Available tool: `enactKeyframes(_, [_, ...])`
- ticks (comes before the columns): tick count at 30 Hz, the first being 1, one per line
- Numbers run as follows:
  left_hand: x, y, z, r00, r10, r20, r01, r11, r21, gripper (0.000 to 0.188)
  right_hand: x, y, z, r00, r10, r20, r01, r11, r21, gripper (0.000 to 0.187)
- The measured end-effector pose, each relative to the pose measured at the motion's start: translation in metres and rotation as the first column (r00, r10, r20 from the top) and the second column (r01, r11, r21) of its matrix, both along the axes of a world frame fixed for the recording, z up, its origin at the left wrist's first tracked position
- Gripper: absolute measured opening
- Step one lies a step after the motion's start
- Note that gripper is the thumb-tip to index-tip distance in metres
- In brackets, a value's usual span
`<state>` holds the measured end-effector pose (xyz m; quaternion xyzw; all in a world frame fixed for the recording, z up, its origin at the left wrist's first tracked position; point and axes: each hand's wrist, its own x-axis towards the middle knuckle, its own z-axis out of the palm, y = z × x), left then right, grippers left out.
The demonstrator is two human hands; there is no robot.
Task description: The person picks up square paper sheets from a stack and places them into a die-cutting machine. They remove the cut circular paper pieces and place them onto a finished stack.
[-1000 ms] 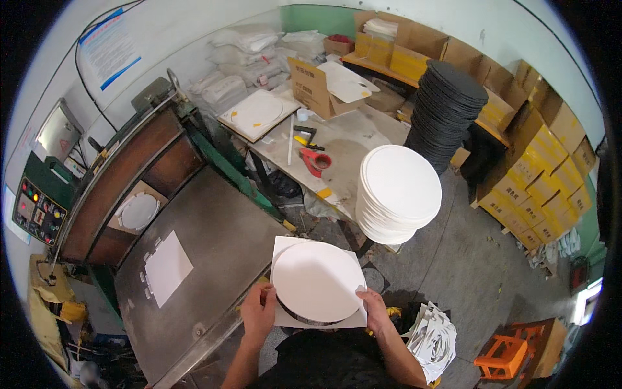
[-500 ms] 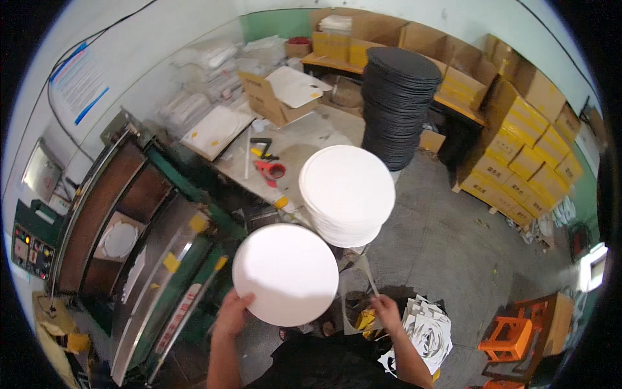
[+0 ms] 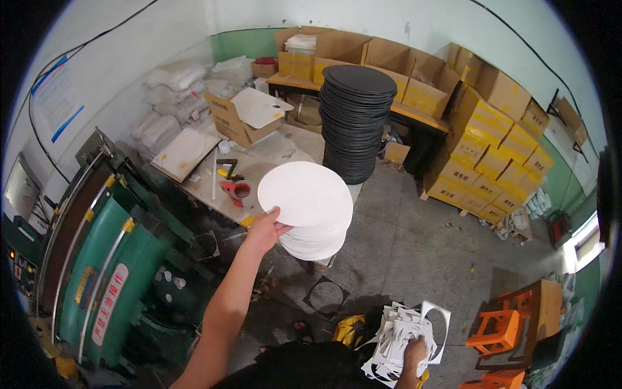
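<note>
My left hand (image 3: 262,232) grips the near left rim of a white round disc (image 3: 301,188), thumb on top. The disc is over a stack of white discs (image 3: 317,245) at the table's near corner. Lower right, my right hand (image 3: 414,352) is down at a pile of white paper offcuts (image 3: 392,337), its fingertips partly hidden. It closes at the edge of a white offcut with a round cutout (image 3: 443,319), which leans over the pile. Behind the white stack rises a tall stack of black discs (image 3: 353,123).
A green machine (image 3: 107,259) stands at left. On the table (image 3: 291,146) are a red tape dispenser (image 3: 235,192) and an open carton (image 3: 227,120). Taped cartons (image 3: 479,155) are piled at right, near orange stools (image 3: 495,330). A dark square offcut (image 3: 326,296) lies on the floor.
The left hand has carried the white disc up and away onto the white stack. The right hand has moved down to the offcut pile with the cut-out sheet. The view has shifted right.
</note>
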<state>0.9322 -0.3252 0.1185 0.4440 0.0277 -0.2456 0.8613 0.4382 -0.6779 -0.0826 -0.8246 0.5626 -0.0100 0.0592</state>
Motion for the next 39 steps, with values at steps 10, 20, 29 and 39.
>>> enactKeyframes(10, [-0.008,0.042,0.04,0.989,-0.131,0.066,0.089,0.895,0.438,0.042,-0.001,0.065,-0.234,0.92,-0.33,-0.214,0.246,0.06,0.967,0.042])
enactKeyframes(20, [-0.375,0.302,-0.139,0.749,0.616,0.243,-0.416,0.152,0.897,0.031,0.248,0.145,-0.156,0.782,0.622,0.045,-0.203,0.185,0.962,0.028])
enactKeyframes(29, [-0.855,0.338,-0.145,-0.42,0.32,0.849,0.595,-0.61,0.524,0.021,0.334,0.328,-0.111,0.275,0.961,-0.039,-0.427,0.158,0.89,0.028])
enactKeyframes(39, [-0.992,0.372,-0.156,-0.92,0.31,0.24,-0.131,-0.821,0.556,0.023,0.224,0.534,-0.048,-0.223,0.917,0.332,-0.364,-0.394,0.844,0.037])
